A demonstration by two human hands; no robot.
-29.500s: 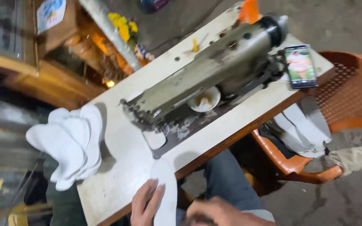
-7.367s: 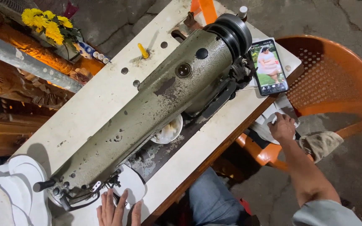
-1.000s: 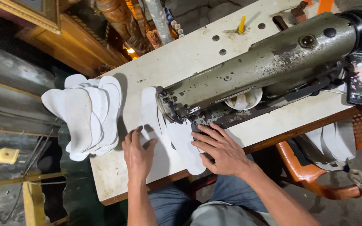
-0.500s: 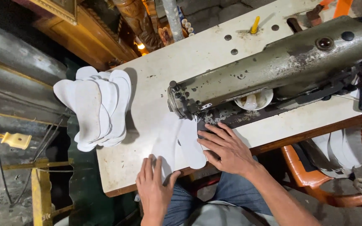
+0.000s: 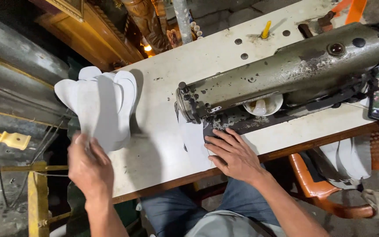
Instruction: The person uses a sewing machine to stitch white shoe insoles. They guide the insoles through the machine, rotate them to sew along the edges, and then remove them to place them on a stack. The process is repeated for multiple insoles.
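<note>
Keep the white piece [image 5: 194, 145] flat on the bench [image 5: 163, 131] by the big sewing machine [image 5: 286, 74] with right hand [image 5: 235, 153] fingers spread, left hand [image 5: 89, 164] loosely open, empty, near the white stack [image 5: 99, 107].

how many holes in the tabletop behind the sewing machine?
3 dark round holes show in the table: one left of the yellow peg, one just below it, one right of the peg. The sewing machine may hide more.
</note>
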